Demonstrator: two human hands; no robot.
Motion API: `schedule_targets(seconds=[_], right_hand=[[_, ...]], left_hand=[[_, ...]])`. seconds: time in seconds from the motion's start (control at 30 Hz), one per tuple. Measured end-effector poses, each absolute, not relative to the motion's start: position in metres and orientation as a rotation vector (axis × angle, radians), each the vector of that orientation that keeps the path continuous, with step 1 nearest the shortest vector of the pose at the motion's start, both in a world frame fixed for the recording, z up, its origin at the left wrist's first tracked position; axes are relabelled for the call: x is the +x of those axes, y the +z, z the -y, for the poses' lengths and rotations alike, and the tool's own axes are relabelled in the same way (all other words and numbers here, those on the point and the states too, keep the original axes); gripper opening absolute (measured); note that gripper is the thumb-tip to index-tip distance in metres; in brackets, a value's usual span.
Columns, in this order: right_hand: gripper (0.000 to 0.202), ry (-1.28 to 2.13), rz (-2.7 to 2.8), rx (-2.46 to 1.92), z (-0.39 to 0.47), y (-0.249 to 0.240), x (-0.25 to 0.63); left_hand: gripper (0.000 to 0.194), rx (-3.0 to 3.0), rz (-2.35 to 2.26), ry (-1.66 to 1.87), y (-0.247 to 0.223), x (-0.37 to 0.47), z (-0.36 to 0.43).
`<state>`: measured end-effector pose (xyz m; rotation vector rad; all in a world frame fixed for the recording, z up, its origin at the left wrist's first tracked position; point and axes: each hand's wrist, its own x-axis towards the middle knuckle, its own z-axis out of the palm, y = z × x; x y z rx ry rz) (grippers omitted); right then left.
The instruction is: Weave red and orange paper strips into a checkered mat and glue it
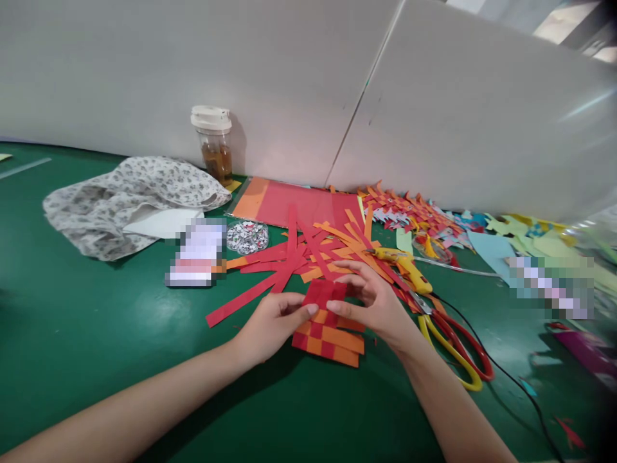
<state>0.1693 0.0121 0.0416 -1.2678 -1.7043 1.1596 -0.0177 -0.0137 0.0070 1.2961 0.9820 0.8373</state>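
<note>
Left hand (263, 325): I pinch woven paper (315, 346), maybe keeping strips tight.
Right hand (378, 305): holding it too, fingers bent.
Scissors (446, 316): three o'clock.

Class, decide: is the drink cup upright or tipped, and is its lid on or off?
Upright and lidded: the cup stands straight near the wall, its white lid seated across the top.

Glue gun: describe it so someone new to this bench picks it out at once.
On the green table, find the pile of red and orange strips just beyond the hands. At its right side, near the right hand, lies the glue gun. It is yellow with a black cord; the scissors beside it have looped red and yellow handles.
</note>
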Motion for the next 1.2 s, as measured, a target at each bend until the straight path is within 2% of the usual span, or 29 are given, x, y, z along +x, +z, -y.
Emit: schedule_targets(seconds=[0.17,0.4,0.5,0.73,0.9,1.2], right_hand=[[0.05,1.189,1.69,-1.278,-0.011,0.038,0.168],[0.044,1.083,1.638,-1.279,-0.009,0.036,0.154],[0.041,1.07,1.656,-1.257,-0.006,0.036,0.15],[0.057,1.261,1.626,-1.255,-0.007,0.038,0.159],[0.053,1.351,1.561,-1.242,-0.007,0.036,0.162],[0.05,1.179,1.538,-1.281,-0.008,0.029,0.158]], left_hand=[[0.028,1.107,-0.888,0.856,0.009,-0.017,0.012],[0.038,0.925,-0.73,0.851,0.009,-0.015,0.012],[0.034,0.954,-0.785,0.85,0.01,-0.016,0.013],[0.028,0.903,-0.94,0.979,0.008,-0.019,0.011],[0.033,0.866,-0.929,1.03,0.013,-0.021,0.01],[0.027,0.86,-0.954,1.03,0.013,-0.02,0.011]])
